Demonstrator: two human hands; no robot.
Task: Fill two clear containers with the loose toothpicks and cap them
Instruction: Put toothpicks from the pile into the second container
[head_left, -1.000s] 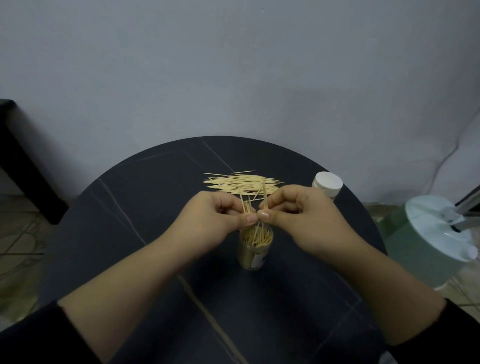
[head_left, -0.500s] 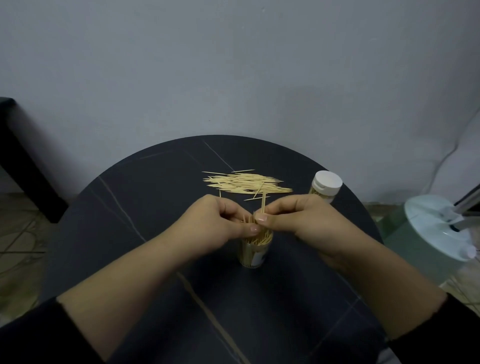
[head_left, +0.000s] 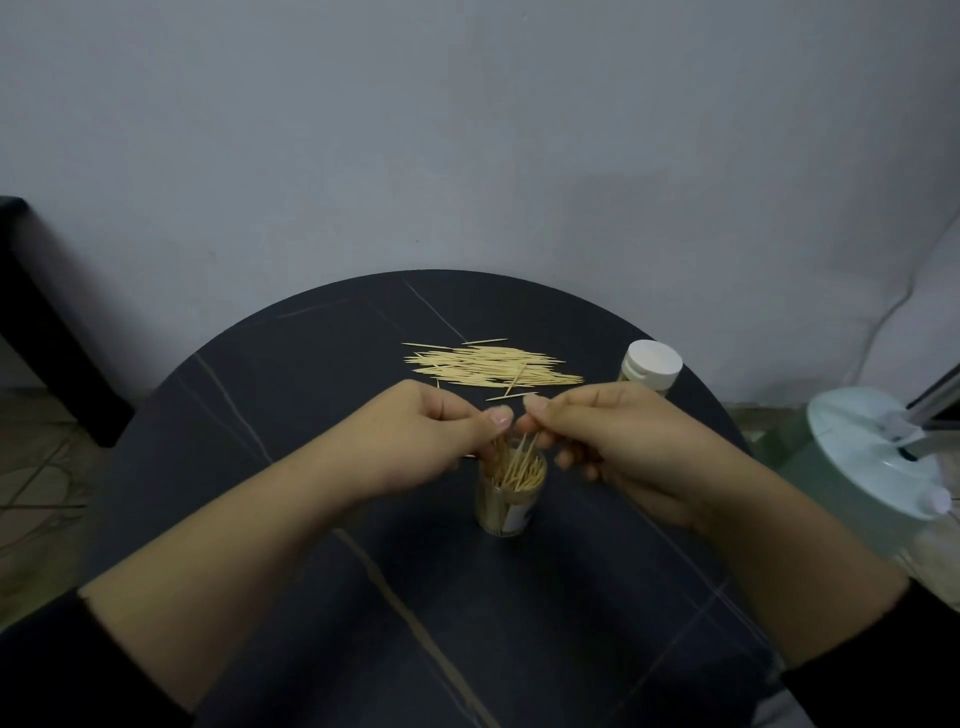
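Note:
A clear open container (head_left: 508, 512) stands mid-table, packed with upright toothpicks (head_left: 519, 467) that fan out above its rim. My left hand (head_left: 431, 441) and my right hand (head_left: 618, 441) hover just over it, thumbs almost touching. Each hand's curled fingertips pinch the upper ends of some of those toothpicks. A pile of loose toothpicks (head_left: 488, 366) lies on the table behind the hands. A second container with a white cap (head_left: 652, 366) stands at the right, beyond my right hand; its lower part is hidden.
The round dark table (head_left: 311, 415) has a wall right behind it. A pale green round appliance (head_left: 872, 457) sits off the table's right edge. A dark piece of furniture (head_left: 31, 312) stands at the far left.
The bundle that both hands held above the container has gone down into it. The hands have drawn slightly apart and the toothpicks now lean outward in the container.

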